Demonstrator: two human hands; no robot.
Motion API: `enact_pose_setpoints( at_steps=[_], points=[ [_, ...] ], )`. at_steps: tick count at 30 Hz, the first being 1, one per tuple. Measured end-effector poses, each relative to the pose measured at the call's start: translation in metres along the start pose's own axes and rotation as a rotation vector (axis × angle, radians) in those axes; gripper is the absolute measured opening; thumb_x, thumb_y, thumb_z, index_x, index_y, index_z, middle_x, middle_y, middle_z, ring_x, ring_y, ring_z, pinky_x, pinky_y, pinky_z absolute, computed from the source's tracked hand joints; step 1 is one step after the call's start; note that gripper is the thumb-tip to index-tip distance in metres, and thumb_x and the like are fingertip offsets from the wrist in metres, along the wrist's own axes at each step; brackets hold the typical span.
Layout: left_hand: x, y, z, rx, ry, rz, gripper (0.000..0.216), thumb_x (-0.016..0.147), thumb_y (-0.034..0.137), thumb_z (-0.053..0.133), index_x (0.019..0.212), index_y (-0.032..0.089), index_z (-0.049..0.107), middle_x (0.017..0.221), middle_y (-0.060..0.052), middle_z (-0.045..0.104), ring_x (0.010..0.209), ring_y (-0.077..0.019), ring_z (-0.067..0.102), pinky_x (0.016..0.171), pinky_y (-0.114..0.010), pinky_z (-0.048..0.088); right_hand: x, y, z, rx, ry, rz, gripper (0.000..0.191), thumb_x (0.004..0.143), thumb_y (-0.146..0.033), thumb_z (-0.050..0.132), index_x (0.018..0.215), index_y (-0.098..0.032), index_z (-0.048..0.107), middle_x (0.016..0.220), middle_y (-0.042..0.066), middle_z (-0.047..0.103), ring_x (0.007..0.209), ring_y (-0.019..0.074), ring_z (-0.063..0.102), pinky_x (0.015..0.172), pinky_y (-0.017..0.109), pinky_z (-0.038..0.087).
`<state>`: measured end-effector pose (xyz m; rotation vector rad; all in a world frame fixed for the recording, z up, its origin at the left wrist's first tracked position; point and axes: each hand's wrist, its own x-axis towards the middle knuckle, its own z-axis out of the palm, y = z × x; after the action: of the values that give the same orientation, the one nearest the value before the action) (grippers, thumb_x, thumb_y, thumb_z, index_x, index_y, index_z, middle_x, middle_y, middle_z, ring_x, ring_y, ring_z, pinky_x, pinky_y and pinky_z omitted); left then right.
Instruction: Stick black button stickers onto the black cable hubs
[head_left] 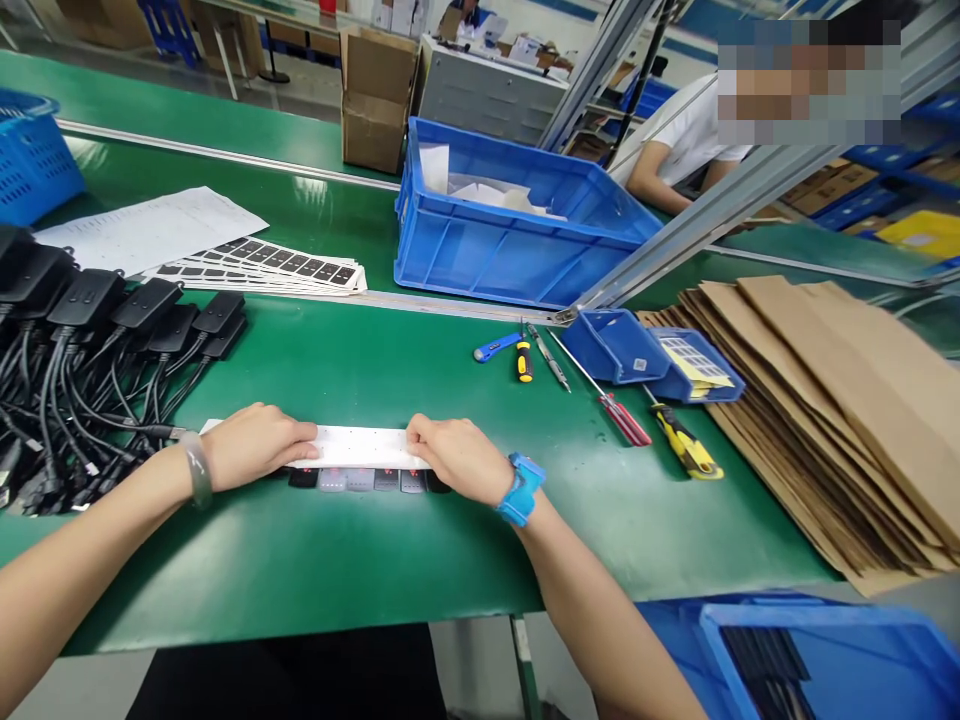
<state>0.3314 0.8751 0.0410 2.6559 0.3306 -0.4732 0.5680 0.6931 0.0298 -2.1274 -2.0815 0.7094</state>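
Observation:
A long white strip (361, 447) lies level, low over the green table in front of me, with small dots on its face. My left hand (251, 445) is closed on its left part, thumb and fingers pressed together. At the strip's right end my right hand (461, 455) pinches it with curled fingers. Below the near edge shows a row of small dark and grey rectangles (360, 480); whether they belong to the strip I cannot tell. Black adapters with cables (86, 300) are heaped close to my left hand.
Label sheets (285, 262) and a white paper (161, 228) lie at the back left. A blue bin (517, 245) stands behind. To the right are a blue cutter (496, 347), screwdrivers (626, 420), small blue trays (615, 345) and stacked cardboard (840, 400). A co-worker's arm (660, 180) shows beyond.

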Motion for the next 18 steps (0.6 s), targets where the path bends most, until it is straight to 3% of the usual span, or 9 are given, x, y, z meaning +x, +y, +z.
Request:
enact_pose_setpoints(
  at_steps=[3, 6, 10, 14, 18],
  points=[
    [-0.011, -0.006, -0.011, -0.123, 0.012, 0.046, 0.034, 0.095, 0.045, 0.045, 0.078, 0.020, 0.059, 0.079, -0.002, 0.062, 0.066, -0.0154, 0.057, 0.059, -0.023, 0.034, -0.004, 0.018, -0.001, 0.121, -0.007, -0.118, 0.013, 0.098, -0.028, 0.047, 0.094, -0.021, 0.058, 0.089, 0.002, 0.069, 0.077, 0.0160, 0.060, 0.067, 0.025, 0.035],
    [-0.022, -0.026, -0.013, -0.167, 0.097, 0.054, 0.035, 0.094, 0.048, 0.046, 0.082, 0.020, 0.061, 0.088, -0.003, 0.062, 0.072, -0.0145, 0.057, 0.064, -0.022, 0.036, -0.009, 0.027, -0.008, 0.136, -0.034, -0.143, 0.018, 0.098, -0.026, 0.042, 0.088, -0.020, 0.056, 0.088, 0.004, 0.066, 0.075, 0.0165, 0.057, 0.067, 0.026, 0.035],
    [-0.019, -0.048, -0.003, -0.077, 0.162, -0.077, 0.033, 0.095, 0.046, 0.044, 0.080, 0.021, 0.059, 0.071, 0.001, 0.061, 0.060, -0.0150, 0.053, 0.058, -0.025, 0.029, -0.011, 0.025, -0.014, 0.126, -0.058, -0.054, 0.018, 0.098, -0.026, 0.037, 0.090, -0.021, 0.052, 0.081, 0.003, 0.064, 0.068, 0.0167, 0.054, 0.063, 0.027, 0.032],
    [-0.012, -0.041, -0.007, -0.098, 0.185, -0.197, 0.026, 0.089, 0.045, 0.053, 0.081, 0.021, 0.060, 0.067, 0.000, 0.062, 0.061, -0.0167, 0.056, 0.057, -0.024, 0.030, -0.006, 0.020, -0.013, 0.133, -0.003, 0.054, 0.017, 0.095, -0.026, 0.038, 0.088, -0.022, 0.052, 0.073, 0.002, 0.062, 0.063, 0.0167, 0.053, 0.061, 0.027, 0.030],
    [-0.028, -0.030, -0.026, -0.293, 0.207, -0.159, 0.031, 0.083, 0.041, 0.055, 0.104, 0.019, 0.059, 0.084, -0.002, 0.068, 0.073, -0.0178, 0.062, 0.065, -0.023, 0.041, 0.000, 0.020, -0.014, 0.323, 0.144, 0.057, 0.017, 0.091, -0.028, 0.043, 0.081, -0.022, 0.055, 0.068, 0.000, 0.060, 0.062, 0.0159, 0.053, 0.061, 0.027, 0.032]
  ],
)
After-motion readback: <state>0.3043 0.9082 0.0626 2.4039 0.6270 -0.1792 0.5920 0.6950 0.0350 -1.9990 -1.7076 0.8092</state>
